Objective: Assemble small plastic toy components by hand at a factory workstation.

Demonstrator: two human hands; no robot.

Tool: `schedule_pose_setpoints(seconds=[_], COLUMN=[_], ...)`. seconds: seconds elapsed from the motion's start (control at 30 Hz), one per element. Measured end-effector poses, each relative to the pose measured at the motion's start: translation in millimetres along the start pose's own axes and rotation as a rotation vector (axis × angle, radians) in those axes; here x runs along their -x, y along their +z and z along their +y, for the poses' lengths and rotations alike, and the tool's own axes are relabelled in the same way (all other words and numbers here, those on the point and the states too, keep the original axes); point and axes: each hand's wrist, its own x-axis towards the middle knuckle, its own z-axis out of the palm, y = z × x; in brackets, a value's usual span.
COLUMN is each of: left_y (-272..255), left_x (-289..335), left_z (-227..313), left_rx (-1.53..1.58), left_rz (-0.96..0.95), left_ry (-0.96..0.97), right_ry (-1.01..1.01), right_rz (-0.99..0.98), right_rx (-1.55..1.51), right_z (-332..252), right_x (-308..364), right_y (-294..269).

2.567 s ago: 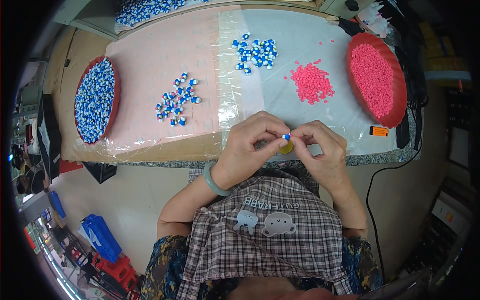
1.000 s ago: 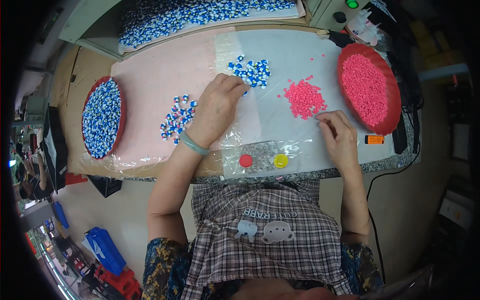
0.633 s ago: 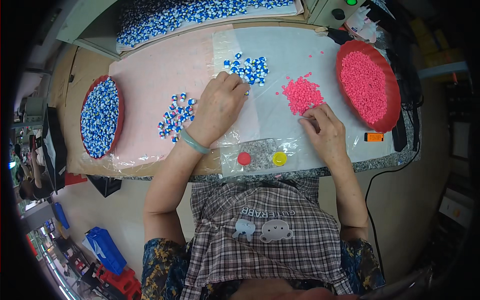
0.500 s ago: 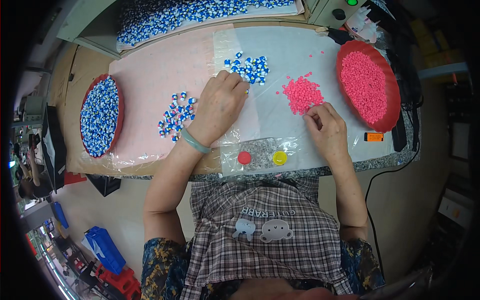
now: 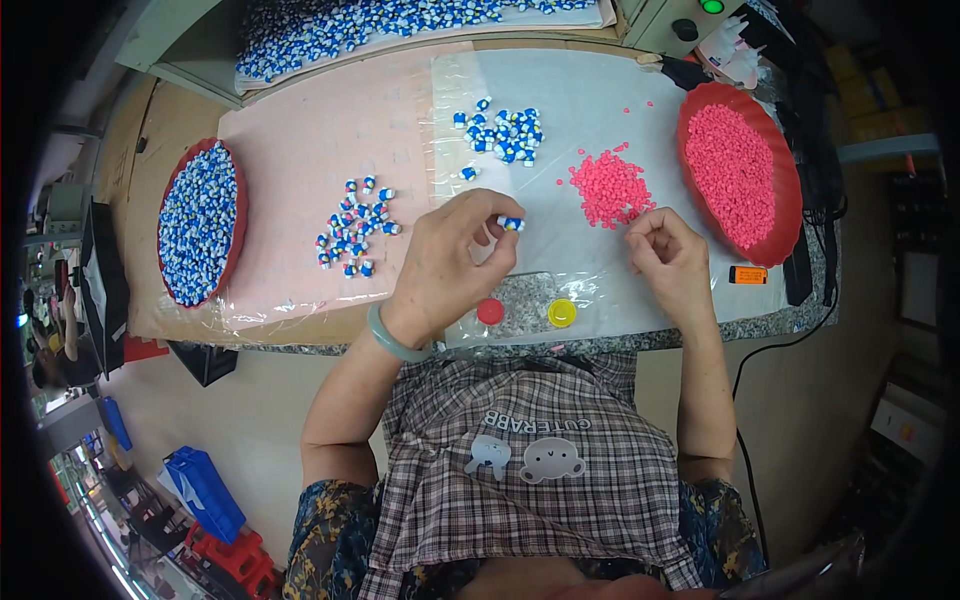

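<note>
My left hand [image 5: 450, 255], with a pale green bangle at its wrist, pinches a small blue-and-white figure [image 5: 511, 224] between thumb and forefinger. Just beyond it lies a loose group of similar figures [image 5: 510, 137], with a single one [image 5: 468, 174] apart from them. To the left of this hand is another group [image 5: 352, 228], some with pink or red bits on them. My right hand [image 5: 670, 255] is closed, thumb against fingertips, at the near edge of a heap of tiny pink pieces [image 5: 608, 185]. What its fingertips hold, if anything, is too small to make out.
A red dish [image 5: 240, 215] of blue-and-white figures stands at the left; a larger red dish [image 5: 790, 205] of pink pieces at the right. Near the front edge are a red round pot [image 5: 490, 311] and a yellow one [image 5: 562, 313]. An orange-and-black item [image 5: 748, 275] lies right.
My left hand has come back toward me from the far group and now shows a figure in its pinch. My right hand has drawn slightly right and away from the pink heap.
</note>
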Motion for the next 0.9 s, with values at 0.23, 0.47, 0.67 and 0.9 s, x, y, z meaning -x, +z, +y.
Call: schedule_pose_setpoints(seconds=[0.23, 0.47, 0.67, 0.9], left_y=[12, 19, 23, 25], left_x=[7, 13, 18, 18], left_z=[12, 14, 13, 16], left_rx=[0.112, 0.246, 0.555, 0.781], left_rz=[-0.074, -0.115, -0.188, -0.202], left_ry=[-0.029, -0.144, -0.349, -0.394], right_ry=[0.085, 0.177, 0.155, 0.095], right_rz=[-0.13, -0.168, -0.205, -0.15], right_rx=[-0.46, -0.652, -0.649, -0.627], right_z=[-9, 1, -4, -8], right_x=[2, 9, 15, 24], right_y=[4, -3, 1, 13])
